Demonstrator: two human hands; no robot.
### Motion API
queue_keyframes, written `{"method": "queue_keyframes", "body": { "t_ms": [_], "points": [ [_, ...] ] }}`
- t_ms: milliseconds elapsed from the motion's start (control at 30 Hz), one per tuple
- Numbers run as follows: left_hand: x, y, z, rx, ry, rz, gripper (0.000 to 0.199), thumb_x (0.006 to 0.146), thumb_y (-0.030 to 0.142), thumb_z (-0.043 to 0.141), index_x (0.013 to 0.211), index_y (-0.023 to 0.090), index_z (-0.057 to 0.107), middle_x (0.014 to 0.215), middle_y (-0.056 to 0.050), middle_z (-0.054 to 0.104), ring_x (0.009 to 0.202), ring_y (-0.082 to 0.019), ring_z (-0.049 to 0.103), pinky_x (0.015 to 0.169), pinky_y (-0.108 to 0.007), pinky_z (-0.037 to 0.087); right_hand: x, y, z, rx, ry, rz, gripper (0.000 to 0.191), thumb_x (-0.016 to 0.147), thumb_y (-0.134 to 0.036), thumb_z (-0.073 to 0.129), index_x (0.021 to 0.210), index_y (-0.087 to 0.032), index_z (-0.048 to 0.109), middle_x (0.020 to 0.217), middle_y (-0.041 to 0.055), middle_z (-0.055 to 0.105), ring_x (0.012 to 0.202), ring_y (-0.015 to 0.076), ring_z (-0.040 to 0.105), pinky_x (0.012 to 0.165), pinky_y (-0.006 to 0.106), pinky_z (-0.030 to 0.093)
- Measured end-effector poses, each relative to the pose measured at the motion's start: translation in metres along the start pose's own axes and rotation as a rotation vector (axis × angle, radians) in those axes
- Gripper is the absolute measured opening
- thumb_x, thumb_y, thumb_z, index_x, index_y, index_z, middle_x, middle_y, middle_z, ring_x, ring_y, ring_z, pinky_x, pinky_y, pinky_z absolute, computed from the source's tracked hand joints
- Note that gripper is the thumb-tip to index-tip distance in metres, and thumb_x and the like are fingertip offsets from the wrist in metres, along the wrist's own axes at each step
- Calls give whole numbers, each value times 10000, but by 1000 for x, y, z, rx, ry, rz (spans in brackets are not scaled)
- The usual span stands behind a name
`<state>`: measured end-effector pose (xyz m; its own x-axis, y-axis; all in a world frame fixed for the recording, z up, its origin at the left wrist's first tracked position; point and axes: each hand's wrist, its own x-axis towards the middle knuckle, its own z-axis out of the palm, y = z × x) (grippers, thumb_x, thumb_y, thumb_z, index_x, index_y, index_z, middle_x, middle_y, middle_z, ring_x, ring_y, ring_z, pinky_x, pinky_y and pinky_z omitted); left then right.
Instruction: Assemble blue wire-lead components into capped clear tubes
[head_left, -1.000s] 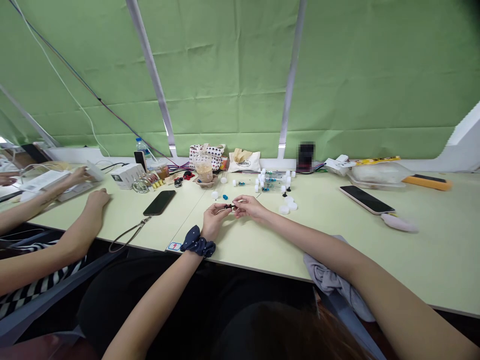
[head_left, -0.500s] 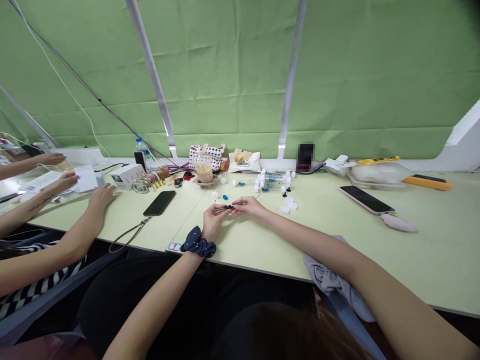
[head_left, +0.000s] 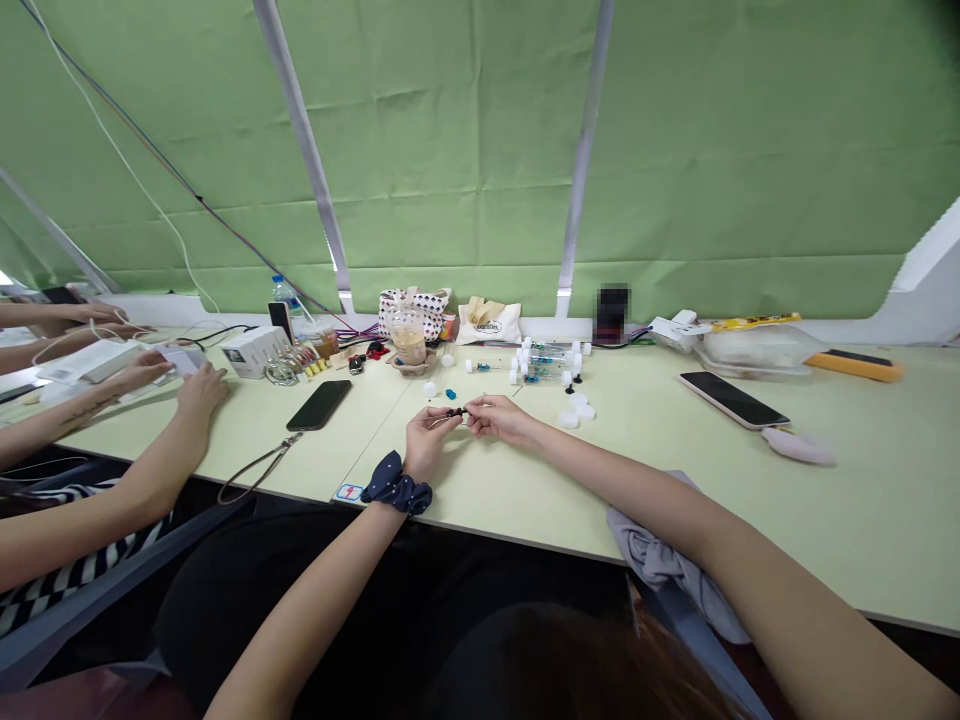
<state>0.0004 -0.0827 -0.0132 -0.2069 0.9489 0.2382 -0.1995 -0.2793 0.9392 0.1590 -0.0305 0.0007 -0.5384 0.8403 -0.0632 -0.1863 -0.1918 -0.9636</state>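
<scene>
Low over the table, a small black part [head_left: 456, 412] is pinched between the fingertips of my two hands; its exact kind is too small to make out. My left hand [head_left: 427, 438], with a dark dotted scrunchie [head_left: 396, 486] at the wrist, grips its left end. On the other end are the closed thumb and fingers of my right hand [head_left: 498, 417]. Just beyond them lie a small blue piece [head_left: 451, 394] and a round white piece [head_left: 430, 390]. Farther back sits a cluster of clear tubes [head_left: 546, 362] with white ends and blue bits inside. White discs [head_left: 570, 418] lie right of my hands.
A phone [head_left: 320, 405] with a strap lies to the left, another phone [head_left: 733, 399] to the right. A drink cup [head_left: 409, 345] and fabric pouches [head_left: 489, 321] stand at the back. At far left, other people's hands [head_left: 201, 388] handle white boxes [head_left: 94, 362].
My hands stay almost in place, with the right fingertips shifted slightly on the black part. At the left, the co-workers' hands and a white box have moved.
</scene>
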Motion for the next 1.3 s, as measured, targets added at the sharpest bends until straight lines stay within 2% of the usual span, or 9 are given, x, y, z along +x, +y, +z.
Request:
{"method": "queue_keyframes", "body": {
  "t_ms": [67, 233, 400, 467, 767, 933, 1033, 1133, 1300],
  "points": [
    [1, -1, -1, -16, 3, -7, 355, 535, 242, 835, 780, 137, 600, 894, -92, 706, 801, -201, 672, 842, -402, 495, -1, -1, -1, 3, -16, 16, 144, 782, -228, 683, 826, -136, 581, 636, 32, 659, 509, 104, 600, 512, 220, 510],
    [0, -2, -2, -12, -71, 7, 346, 568, 249, 821, 817, 137, 607, 924, -100, 705, 844, -206, 674, 871, -397, 484, 0, -3, -3, -92, 15, 119, 302, 828, -388, 624, 727, -104, 608, 525, 28, 590, 399, 86, 514, 364, 181, 397],
    [-1, -2, -1, 14, -89, 6, 343, 560, 242, 825, 808, 140, 611, 896, -87, 705, 827, -206, 675, 858, -391, 492, 1, -2, -1, 12, 53, 37, 159, 802, -261, 664, 753, -118, 615, 599, 13, 604, 478, 77, 546, 471, 192, 475],
    [-1, -2, 0, 23, -79, -11, 348, 549, 235, 829, 803, 139, 612, 884, -83, 705, 813, -204, 675, 850, -387, 495, -1, -2, 1, -14, 81, 31, 131, 804, -257, 657, 793, -133, 616, 630, 13, 610, 480, 80, 550, 458, 197, 470],
    [-1, -1, 1, -30, -29, -34, 357, 544, 230, 829, 799, 135, 598, 903, -94, 711, 809, -200, 677, 842, -388, 499, -5, -6, -4, -78, 32, 55, 284, 775, -244, 668, 1031, -197, 556, 727, 8, 639, 511, 99, 583, 440, 202, 455],
    [-2, 0, 2, -41, -89, -15, 340, 553, 221, 823, 800, 136, 606, 914, -90, 710, 822, -198, 675, 859, -389, 497, -4, -5, -2, -140, 47, 104, 224, 857, -348, 568, 1016, -190, 554, 562, -17, 576, 427, 98, 530, 396, 188, 403],
    [-2, -1, 1, -34, -79, -13, 338, 563, 219, 818, 811, 136, 605, 907, -90, 711, 821, -199, 676, 859, -392, 495, -7, -8, 2, -145, 51, 114, 224, 841, -361, 589, 986, -193, 554, 625, -5, 592, 459, 104, 549, 394, 194, 414],
    [-2, -1, 1, -22, -61, -4, 339, 567, 221, 816, 816, 135, 603, 901, -91, 711, 820, -198, 675, 862, -391, 492, -10, -11, 3, -109, 48, 84, 255, 776, -264, 660, 999, -203, 553, 724, 5, 610, 546, 111, 582, 435, 210, 465],
    [-2, -1, 1, -5, -68, -9, 338, 563, 221, 819, 811, 138, 606, 913, -92, 710, 832, -202, 674, 875, -398, 487, -6, -9, -1, -87, 40, 57, 271, 778, -254, 651, 1025, -204, 549, 695, 4, 601, 563, 115, 576, 460, 225, 490]
  ]
}}
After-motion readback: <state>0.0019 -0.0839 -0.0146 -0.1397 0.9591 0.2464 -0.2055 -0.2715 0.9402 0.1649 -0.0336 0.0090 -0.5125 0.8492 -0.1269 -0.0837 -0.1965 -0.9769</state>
